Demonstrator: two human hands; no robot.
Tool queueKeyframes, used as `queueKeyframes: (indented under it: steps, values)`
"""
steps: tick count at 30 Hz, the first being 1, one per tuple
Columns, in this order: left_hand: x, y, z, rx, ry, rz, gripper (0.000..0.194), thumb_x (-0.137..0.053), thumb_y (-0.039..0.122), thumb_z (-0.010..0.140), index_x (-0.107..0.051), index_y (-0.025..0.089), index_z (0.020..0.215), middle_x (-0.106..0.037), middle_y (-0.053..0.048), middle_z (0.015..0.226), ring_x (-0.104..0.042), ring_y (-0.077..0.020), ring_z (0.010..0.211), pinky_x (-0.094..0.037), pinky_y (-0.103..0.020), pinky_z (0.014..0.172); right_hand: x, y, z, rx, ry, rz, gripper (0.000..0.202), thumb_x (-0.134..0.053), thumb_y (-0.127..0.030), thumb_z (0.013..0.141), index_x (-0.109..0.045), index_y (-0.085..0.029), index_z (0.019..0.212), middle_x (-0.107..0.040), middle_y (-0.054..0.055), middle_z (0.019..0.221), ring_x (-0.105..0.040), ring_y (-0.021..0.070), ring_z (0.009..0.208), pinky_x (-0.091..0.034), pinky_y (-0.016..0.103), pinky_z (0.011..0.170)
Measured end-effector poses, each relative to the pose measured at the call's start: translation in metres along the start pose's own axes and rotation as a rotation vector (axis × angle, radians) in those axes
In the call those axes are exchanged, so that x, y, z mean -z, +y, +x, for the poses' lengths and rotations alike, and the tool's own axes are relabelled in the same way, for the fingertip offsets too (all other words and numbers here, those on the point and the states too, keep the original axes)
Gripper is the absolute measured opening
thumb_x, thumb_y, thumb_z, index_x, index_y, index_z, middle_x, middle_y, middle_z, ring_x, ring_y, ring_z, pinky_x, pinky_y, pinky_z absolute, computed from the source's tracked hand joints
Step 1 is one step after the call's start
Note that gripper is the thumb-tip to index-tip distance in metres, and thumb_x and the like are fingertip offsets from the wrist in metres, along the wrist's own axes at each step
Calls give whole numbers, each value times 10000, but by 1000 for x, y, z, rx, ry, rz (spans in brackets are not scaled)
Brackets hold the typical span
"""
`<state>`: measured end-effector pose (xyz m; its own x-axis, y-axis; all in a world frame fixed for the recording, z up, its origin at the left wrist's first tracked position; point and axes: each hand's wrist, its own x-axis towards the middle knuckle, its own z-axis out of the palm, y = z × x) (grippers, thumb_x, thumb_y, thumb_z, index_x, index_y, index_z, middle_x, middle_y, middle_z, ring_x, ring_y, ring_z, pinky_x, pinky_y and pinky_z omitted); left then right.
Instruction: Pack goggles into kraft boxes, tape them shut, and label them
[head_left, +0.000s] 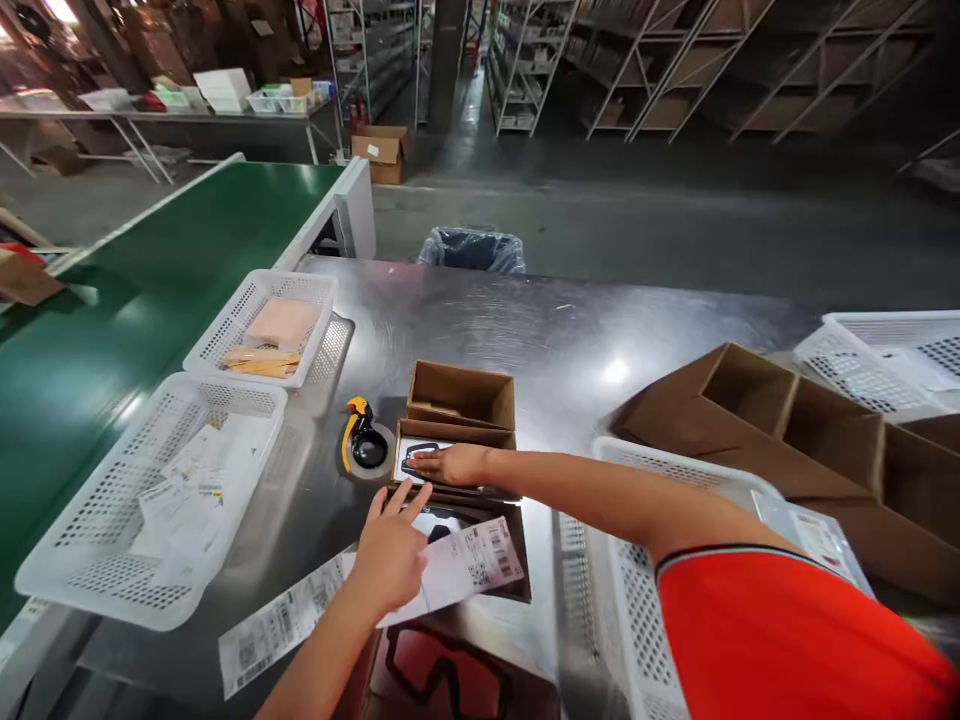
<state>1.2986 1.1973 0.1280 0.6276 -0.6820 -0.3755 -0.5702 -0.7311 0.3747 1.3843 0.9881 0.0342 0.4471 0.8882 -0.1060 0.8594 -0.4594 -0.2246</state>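
My right hand lies flat, fingers stretched out, on a white item with a black outline drawing inside a brown cardboard box. My left hand is just nearer to me, its fingers spread toward that box. Beneath the left hand runs a long strip of printed labels; whether the thumb pins it is hidden. The strip crosses another brown box holding an item with a black drawing. Behind the right hand stands an open brown box. A tape dispenser sits left of the boxes.
White baskets hold papers and envelopes on the left. A white basket and a divided carton stand right. A box with a goggles picture is nearest me. Beyond are a green conveyor and lined bin.
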Motion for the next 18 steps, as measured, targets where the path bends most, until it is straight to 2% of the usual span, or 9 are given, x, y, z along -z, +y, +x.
queueKeyframes:
  steps: [2, 4, 7, 10, 11, 13, 15, 16, 18]
  values:
    - [0, 0, 0, -9, 10, 0, 128, -600, 202, 732, -727, 217, 742, -270, 7, 1551, -197, -301, 1445, -164, -564, 1163, 3, -7, 6, 7, -28, 11, 385, -585, -14, 757, -691, -215, 1068, -616, 18, 1310, -576, 186, 1190, -547, 237, 859]
    - [0, 1, -3, -19, 28, 25, 144, -583, 186, 741, -723, 216, 725, -280, 6, 1545, -209, -293, 1443, -188, -548, 1159, 19, -17, 4, -31, -52, -1, 353, -576, -55, 807, -669, -213, 1109, -602, 44, 1324, -590, 207, 1168, -560, 269, 817]
    - [-4, -1, -7, -36, 41, 104, 186, -547, 162, 761, -704, 209, 673, -319, -8, 1527, -258, -293, 1427, -256, -531, 1134, 59, -25, -33, -180, 79, -18, 372, -490, -155, 917, -562, -235, 1273, -531, 78, 1394, -556, 211, 1200, -513, 330, 905]
    - [-10, -10, -4, -65, 64, 197, 215, -529, 170, 776, -677, 207, 625, -344, -16, 1513, -289, -311, 1413, -300, -537, 1108, 93, -25, -137, -522, 374, -54, 589, -598, -282, 877, -391, -232, 1426, -410, 134, 1480, -432, 244, 1312, -405, 394, 1035]
    - [-11, -12, -2, -77, 69, 221, 224, -524, 177, 781, -667, 206, 611, -348, -16, 1511, -292, -314, 1411, -310, -536, 1101, 97, -29, -182, -681, 362, -75, 748, -697, -319, 797, -349, -227, 1452, -362, 160, 1504, -396, 281, 1335, -382, 432, 1048]
    - [-13, -15, 1, -89, 68, 257, 233, -521, 186, 786, -645, 203, 589, -349, -11, 1509, -285, -317, 1414, -322, -531, 1095, 89, -43, -270, -1036, 173, -132, 1008, -879, -352, 532, -414, -240, 1419, -335, 205, 1504, -336, 413, 1344, -342, 575, 1026]
    - [-13, -15, 1, -79, 50, 281, 227, -530, 194, 781, -635, 200, 580, -341, -13, 1511, -270, -320, 1418, -324, -522, 1096, 65, -61, -334, -1279, -129, -133, 973, -913, -346, 408, -551, -269, 1307, -371, 203, 1481, -328, 489, 1319, -321, 680, 964]
    - [-13, -13, 1, -69, 39, 288, 220, -536, 200, 779, -636, 200, 582, -334, -17, 1513, -263, -322, 1419, -323, -519, 1098, 51, -69, -354, -1327, -209, -122, 929, -915, -303, 380, -601, -257, 1253, -410, 210, 1449, -363, 491, 1294, -340, 676, 948]
    - [-12, -9, -1, -45, 24, 298, 210, -541, 211, 778, -644, 201, 595, -322, -26, 1517, -252, -325, 1421, -318, -517, 1101, 30, -81, -370, -1343, -258, -100, 815, -896, -203, 362, -676, -229, 1146, -512, 214, 1344, -471, 454, 1208, -409, 609, 921]
